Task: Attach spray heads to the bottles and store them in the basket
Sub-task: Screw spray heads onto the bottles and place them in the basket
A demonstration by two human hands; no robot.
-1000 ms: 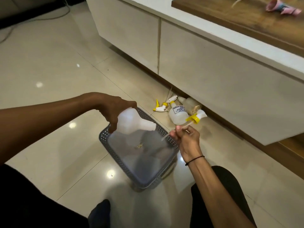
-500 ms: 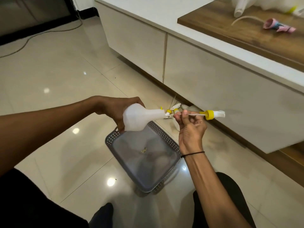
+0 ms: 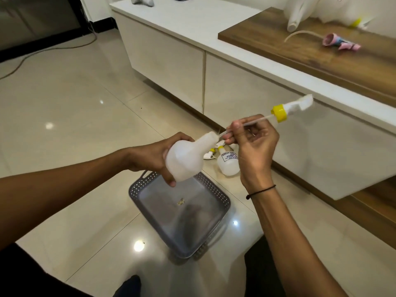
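Left hand [image 3: 150, 157] grips bottle [image 3: 184, 159] above basket [image 3: 222, 198]. Right hand [image 3: 255, 144] pinches dip tube of spray head [image 3: 289, 108], tip at bottle mouth. Keep tube aligned, feed straight, then screw yellow collar.

Tiled floor [image 3: 75, 108] under basket [image 3: 222, 197], bottle [image 3: 228, 166].

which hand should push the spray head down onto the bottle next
Right, most likely. The right hand already pinches the dip tube of the spray head, whose tip sits at the bottle's mouth. The left hand grips the bottle body, steadying it.
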